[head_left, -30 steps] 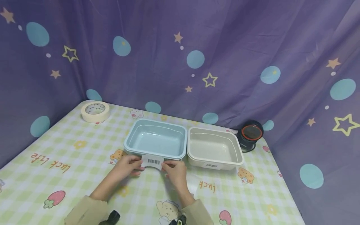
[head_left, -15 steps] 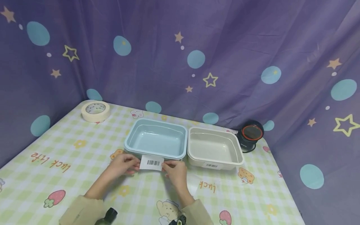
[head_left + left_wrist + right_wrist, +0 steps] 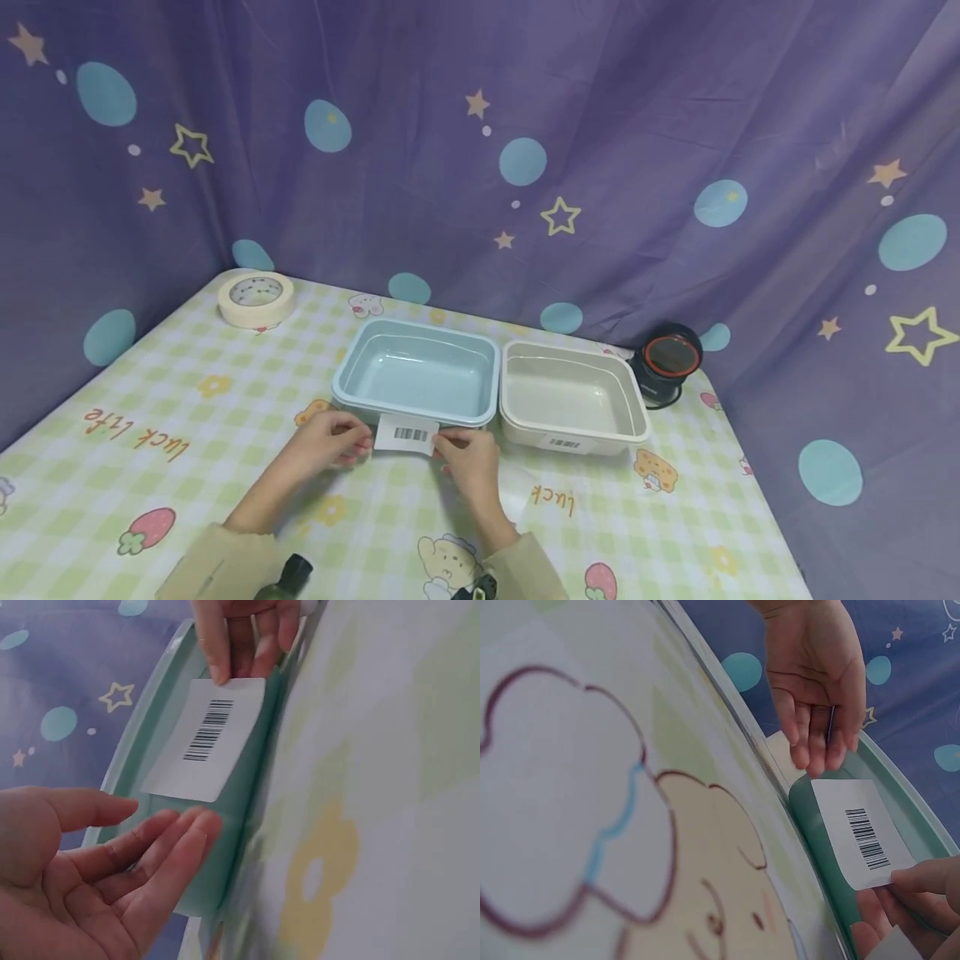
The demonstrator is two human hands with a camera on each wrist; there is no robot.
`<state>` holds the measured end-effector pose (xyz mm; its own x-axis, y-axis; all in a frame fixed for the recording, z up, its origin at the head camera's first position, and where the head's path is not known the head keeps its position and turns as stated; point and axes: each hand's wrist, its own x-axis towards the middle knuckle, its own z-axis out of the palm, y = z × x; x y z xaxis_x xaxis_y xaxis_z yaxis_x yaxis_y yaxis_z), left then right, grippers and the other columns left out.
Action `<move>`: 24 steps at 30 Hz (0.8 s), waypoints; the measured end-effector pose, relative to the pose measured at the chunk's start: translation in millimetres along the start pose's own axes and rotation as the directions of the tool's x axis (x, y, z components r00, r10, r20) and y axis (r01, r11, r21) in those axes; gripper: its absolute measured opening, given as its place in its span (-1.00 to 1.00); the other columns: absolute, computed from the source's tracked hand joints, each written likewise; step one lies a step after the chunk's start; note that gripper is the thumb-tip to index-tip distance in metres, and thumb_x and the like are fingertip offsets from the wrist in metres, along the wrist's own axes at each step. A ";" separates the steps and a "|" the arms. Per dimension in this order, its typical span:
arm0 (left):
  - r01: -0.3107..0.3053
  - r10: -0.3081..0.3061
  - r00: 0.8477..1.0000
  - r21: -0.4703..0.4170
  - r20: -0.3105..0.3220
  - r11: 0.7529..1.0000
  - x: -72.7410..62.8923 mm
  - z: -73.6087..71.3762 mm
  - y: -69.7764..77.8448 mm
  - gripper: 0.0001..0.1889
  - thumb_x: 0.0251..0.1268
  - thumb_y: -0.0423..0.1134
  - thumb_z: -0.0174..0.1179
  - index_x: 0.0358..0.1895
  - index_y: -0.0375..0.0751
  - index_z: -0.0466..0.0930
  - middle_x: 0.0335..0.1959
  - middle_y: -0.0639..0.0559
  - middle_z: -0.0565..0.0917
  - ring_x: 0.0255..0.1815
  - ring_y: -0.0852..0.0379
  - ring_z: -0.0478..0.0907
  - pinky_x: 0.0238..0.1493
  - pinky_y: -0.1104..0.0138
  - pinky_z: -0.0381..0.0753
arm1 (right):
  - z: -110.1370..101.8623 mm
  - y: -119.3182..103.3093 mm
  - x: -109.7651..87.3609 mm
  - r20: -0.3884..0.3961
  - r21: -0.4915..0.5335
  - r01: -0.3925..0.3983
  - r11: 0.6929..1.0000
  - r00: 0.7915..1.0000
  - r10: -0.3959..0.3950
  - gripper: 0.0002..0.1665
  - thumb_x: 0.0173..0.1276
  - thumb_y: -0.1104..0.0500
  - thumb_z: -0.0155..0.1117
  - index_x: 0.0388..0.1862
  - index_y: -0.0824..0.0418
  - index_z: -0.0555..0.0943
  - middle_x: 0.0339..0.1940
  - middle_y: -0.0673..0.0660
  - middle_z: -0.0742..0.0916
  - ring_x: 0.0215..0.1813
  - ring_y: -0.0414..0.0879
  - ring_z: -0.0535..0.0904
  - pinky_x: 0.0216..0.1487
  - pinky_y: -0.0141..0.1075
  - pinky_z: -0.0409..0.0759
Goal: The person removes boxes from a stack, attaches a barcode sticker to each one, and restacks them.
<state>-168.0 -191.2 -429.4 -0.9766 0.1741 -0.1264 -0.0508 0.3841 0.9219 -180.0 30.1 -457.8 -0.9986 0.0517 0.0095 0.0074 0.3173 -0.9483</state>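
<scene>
My right hand (image 3: 471, 460) pinches the right end of a white barcode label (image 3: 407, 434) between thumb and finger. The label lies across the front side of a light blue plastic basin (image 3: 420, 375), just under its rim; in the left wrist view the barcode (image 3: 209, 729) faces outward. My left hand (image 3: 327, 442) is beside the label's left end, fingers loosely bent and holding nothing. A gap shows between its fingertips and the label (image 3: 859, 832) in the right wrist view. A small white piece (image 3: 894, 945) shows by the right hand's fingers there.
A cream basin (image 3: 573, 392) with a barcode label (image 3: 564, 442) on its front adjoins the blue one. A roll of masking tape (image 3: 255, 300) is at the back left, and a black round device (image 3: 667, 362) at the back right. A pale sheet (image 3: 516, 492) shows by the right wrist.
My left hand has let go of the label's left end and drawn a little to the left. The label, curved a second ago, lies flatter. My right hand keeps its pinch.
</scene>
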 end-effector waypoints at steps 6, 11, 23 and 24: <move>-0.112 0.123 0.984 -0.089 0.131 0.990 1.5 -0.3 -1.0 -0.64 0.47 -0.29 0.03 0.00 -0.65 0.52 -0.19 -0.37 0.71 -0.20 -0.05 0.72 -0.20 0.28 0.78 | 0.0 -0.1 -0.5 -0.001 -0.011 0.002 1.000 1.000 -0.002 -0.88 0.16 0.26 0.38 -0.32 0.28 0.75 -0.41 0.19 0.80 -0.46 -0.14 0.73 -0.54 -0.38 0.71; -0.170 0.199 0.957 -0.150 0.211 0.974 5.4 6.2 -2.7 -0.53 0.49 -0.21 0.02 0.21 -0.62 0.37 0.06 -0.49 0.59 0.01 -0.22 0.65 -0.08 0.22 0.77 | 0.9 1.1 -0.7 0.001 0.005 0.004 1.000 1.000 -0.004 -0.86 0.15 0.25 0.40 -0.31 0.28 0.75 -0.42 0.20 0.80 -0.47 -0.10 0.72 -0.56 -0.41 0.68; -0.167 0.213 0.957 -0.230 0.196 0.959 9.8 15.8 -6.7 -0.50 0.51 -0.27 -0.03 0.29 -0.66 0.23 0.22 -0.56 0.43 0.16 -0.38 0.52 0.06 0.21 0.72 | 2.4 7.5 2.9 -0.025 0.027 0.010 1.000 1.000 -0.010 -0.86 0.17 0.24 0.40 -0.31 0.29 0.75 -0.45 0.20 0.80 -0.47 -0.10 0.71 -0.56 -0.47 0.65; -0.164 0.210 0.959 -0.234 0.191 0.958 9.8 15.4 -7.6 -0.50 0.51 -0.27 -0.03 0.29 -0.66 0.23 0.23 -0.57 0.43 0.16 -0.37 0.52 0.06 0.22 0.71 | 2.8 7.9 3.1 -0.027 0.029 0.011 1.000 1.000 -0.010 -0.86 0.17 0.24 0.40 -0.30 0.29 0.74 -0.45 0.21 0.80 -0.46 -0.11 0.71 -0.56 -0.47 0.64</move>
<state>-174.0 -178.5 -443.3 -0.9071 0.4209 0.0029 0.0622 0.1271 0.9899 -183.1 30.1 -466.1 -0.9969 0.0739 0.0280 -0.0054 0.2901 -0.9570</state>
